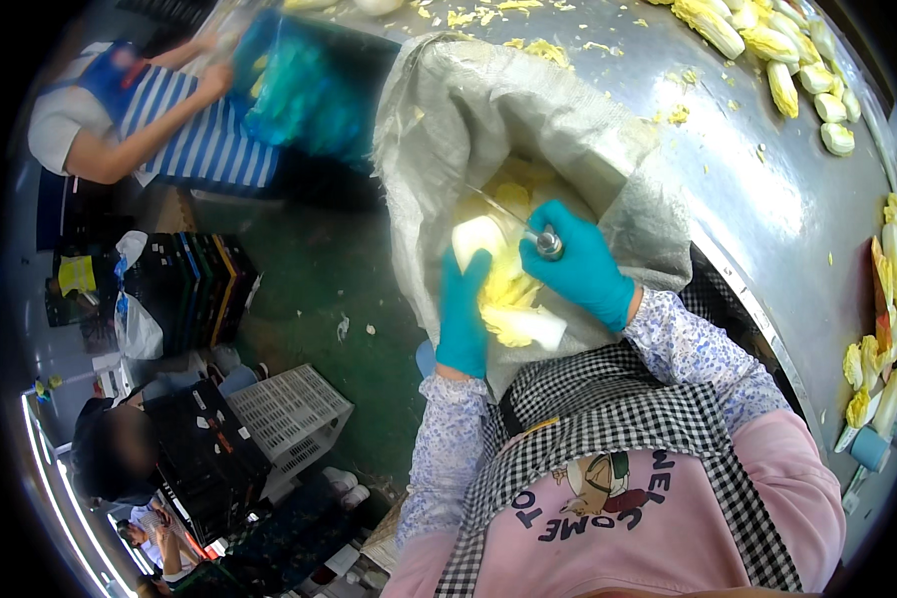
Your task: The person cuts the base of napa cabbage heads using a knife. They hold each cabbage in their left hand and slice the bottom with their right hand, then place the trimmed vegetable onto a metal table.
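Observation:
A napa cabbage [476,237], white at its cut base and yellow in the leaves, is gripped by my left hand [461,311] in a teal glove. My right hand [586,261], gloved alike, closes round a knife [547,242] with a metal-ended handle. Its thin blade points up and left, near the cabbage base; whether it touches cannot be made out. Both hands are over the mouth of a pale woven sack [424,149], which lies open against the table edge. Yellow leaves [520,326] hang below my hands, and more lie inside the sack.
A metal table [767,229] carries leaf scraps and a pile of napa cabbages [767,45] at far right. More cabbage [892,269] lines its right edge. At left, a co-worker [159,120] in a striped apron handles a blue bag [299,90]. Crates [289,419] stand on the green floor.

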Demonstrator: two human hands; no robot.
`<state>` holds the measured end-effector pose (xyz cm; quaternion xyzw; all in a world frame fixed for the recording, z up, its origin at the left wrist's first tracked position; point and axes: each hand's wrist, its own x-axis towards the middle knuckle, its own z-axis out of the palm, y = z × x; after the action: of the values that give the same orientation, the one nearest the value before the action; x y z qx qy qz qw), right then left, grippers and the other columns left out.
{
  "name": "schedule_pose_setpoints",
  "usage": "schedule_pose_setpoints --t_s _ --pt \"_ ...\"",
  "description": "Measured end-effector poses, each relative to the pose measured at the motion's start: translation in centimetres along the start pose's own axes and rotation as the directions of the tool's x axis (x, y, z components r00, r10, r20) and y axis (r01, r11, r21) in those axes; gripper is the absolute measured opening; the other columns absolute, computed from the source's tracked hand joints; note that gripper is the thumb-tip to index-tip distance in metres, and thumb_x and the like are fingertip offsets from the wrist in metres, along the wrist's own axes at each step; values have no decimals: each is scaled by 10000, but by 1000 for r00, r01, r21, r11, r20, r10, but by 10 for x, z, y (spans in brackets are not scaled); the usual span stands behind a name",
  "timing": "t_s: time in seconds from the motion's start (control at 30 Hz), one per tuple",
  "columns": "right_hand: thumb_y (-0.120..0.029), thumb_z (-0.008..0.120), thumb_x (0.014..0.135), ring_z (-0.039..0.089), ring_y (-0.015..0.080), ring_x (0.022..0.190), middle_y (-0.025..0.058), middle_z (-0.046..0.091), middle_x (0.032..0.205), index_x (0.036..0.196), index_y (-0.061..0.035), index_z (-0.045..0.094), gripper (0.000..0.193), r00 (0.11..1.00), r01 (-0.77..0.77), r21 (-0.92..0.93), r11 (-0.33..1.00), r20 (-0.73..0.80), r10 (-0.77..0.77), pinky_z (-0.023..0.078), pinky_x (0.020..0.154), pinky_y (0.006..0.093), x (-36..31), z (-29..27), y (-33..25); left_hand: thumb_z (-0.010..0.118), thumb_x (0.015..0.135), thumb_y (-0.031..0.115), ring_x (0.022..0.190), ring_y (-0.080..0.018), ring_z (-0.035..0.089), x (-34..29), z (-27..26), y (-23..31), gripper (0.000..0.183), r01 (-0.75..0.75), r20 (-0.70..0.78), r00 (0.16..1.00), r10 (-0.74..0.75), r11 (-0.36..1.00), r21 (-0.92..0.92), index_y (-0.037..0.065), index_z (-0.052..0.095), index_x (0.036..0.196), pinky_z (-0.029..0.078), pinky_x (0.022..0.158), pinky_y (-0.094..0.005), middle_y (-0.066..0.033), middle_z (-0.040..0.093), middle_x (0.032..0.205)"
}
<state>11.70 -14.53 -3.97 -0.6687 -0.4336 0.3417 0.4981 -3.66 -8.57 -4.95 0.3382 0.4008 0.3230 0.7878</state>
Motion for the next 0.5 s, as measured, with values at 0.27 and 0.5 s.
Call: schedule_pose_setpoints --t_s 0.27,0.5 --pt "-255 680 807 639 293 865 177 627 968 1152 -119 523 402 992 -105 -315 943 -97 78 502 739 374 36 -18 64 565 901 382 1100 -226 543 6 -24 19 556 -133 -211 971 115 988 -76 59 435 1334 452 942 -374 -97 534 1239" --pt "-353 709 798 610 266 1010 178 588 1165 1424 -177 353 740 944 159 25 987 290 -160 484 873 362 29 -1 -8 588 864 143 1091 -239 550 12 -24 12 513 -127 58 990 125 992 28 17 409 1328 483 913 -329 -125 521 1231"
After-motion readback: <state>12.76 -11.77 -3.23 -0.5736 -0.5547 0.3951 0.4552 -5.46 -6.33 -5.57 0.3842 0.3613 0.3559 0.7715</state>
